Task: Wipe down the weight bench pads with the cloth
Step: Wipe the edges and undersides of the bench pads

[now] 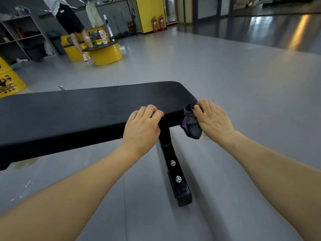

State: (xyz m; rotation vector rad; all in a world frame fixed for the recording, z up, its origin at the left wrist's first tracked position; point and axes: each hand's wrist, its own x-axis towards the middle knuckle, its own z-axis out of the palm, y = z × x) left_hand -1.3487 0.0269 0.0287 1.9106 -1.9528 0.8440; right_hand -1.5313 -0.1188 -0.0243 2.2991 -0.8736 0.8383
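A long black bench pad (90, 108) runs from the left edge to a rounded end right of centre. My left hand (141, 129) grips the pad's near edge, fingers curled over the top. At the pad's right end corner, my right hand (212, 119) holds a bunched grey and purple cloth (191, 126) against the side of the pad. Part of the cloth hangs below the pad, the rest is hidden under my fingers.
The bench's black steel foot (175, 174) with two bolts reaches toward me on the grey floor. At the far left, a person stands by yellow drum tables (106, 53) with bottles. Shelves (20, 37) line the left wall. Two fire extinguishers (158, 23) stand by a yellow pillar.
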